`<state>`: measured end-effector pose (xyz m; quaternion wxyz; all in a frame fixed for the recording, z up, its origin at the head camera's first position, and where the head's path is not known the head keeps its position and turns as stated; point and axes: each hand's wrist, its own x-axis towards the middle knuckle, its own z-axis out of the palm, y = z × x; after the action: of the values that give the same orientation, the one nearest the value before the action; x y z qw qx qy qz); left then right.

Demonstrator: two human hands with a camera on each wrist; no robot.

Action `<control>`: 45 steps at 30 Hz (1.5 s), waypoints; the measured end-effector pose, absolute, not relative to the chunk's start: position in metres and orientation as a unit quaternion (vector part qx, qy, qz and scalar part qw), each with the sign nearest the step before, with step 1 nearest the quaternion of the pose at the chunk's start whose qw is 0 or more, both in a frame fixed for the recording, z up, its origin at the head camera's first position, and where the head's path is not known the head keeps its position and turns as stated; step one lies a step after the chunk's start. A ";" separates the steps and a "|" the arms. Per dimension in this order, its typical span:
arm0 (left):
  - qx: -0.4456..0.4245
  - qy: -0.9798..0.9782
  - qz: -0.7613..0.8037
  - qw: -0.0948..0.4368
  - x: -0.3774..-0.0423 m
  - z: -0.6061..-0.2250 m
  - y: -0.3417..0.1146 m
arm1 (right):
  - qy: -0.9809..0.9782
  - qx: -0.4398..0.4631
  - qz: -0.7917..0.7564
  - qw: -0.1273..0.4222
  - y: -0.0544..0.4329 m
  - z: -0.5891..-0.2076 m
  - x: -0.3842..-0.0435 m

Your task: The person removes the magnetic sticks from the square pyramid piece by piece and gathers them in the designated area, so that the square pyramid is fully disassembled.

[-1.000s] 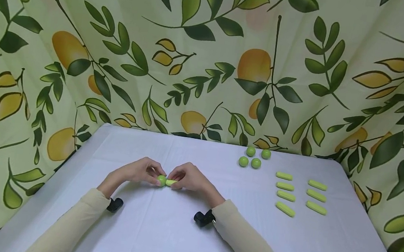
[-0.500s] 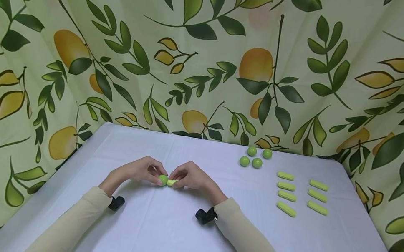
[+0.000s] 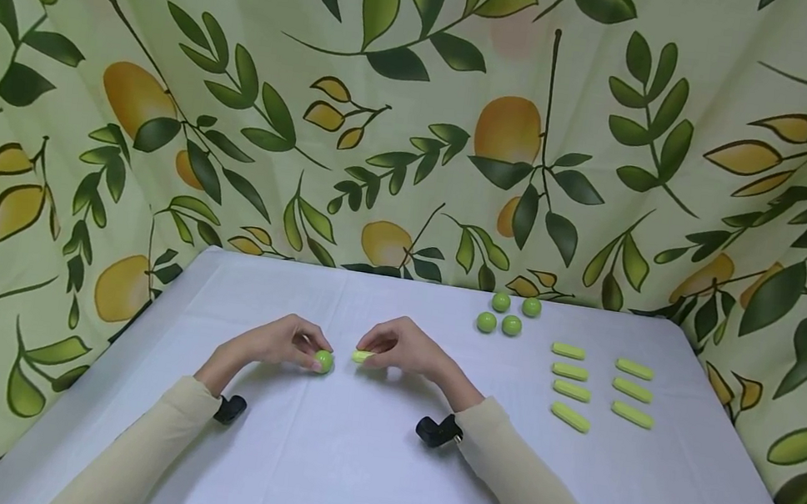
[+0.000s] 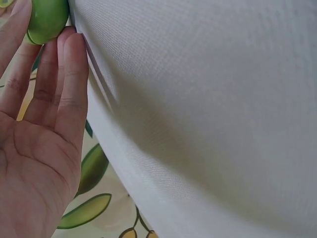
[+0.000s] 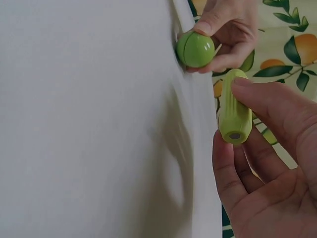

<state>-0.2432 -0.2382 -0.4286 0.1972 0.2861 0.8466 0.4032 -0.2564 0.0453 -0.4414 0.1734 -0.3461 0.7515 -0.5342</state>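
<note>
Over the middle of the white table, my left hand (image 3: 284,342) pinches a glossy green ball (image 3: 323,362) between thumb and fingers. A thin seam runs round the ball, plain in the right wrist view. To its right, my right hand (image 3: 410,348) holds a short yellow-green ribbed rod (image 5: 234,106) by thumb and fingertips. The rod's near end carries a round grey disc, like a magnet. A gap separates ball and rod. In the left wrist view only the lower part of the ball (image 4: 48,20) shows, at the top left.
Several green balls (image 3: 511,326) lie in a cluster near the table's back edge. Several yellow-green rods (image 3: 572,392) lie in two columns at the right. A leaf-and-fruit patterned curtain (image 3: 420,119) hangs behind the white-covered table (image 3: 286,473).
My right hand has drawn back to the right and slightly away with the rod, parting it from the ball it met before. My left hand holds the ball in the same place.
</note>
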 end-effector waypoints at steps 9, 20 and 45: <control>0.280 0.851 0.399 0.194 -0.244 -0.430 -0.238 | 0.773 -0.318 -0.525 0.163 0.078 -0.444 -0.254; 0.287 0.849 0.398 0.197 -0.244 -0.430 -0.239 | 0.783 -0.314 -0.515 0.148 0.117 -0.441 -0.250; 0.284 0.849 0.398 0.198 -0.245 -0.431 -0.239 | 0.828 -0.241 -0.497 0.100 0.240 -0.429 -0.215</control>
<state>-0.2446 -0.2392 -0.4310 0.1976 0.2844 0.8495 0.3980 -0.2151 0.2402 -0.4294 0.1003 -0.2409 0.8276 -0.4969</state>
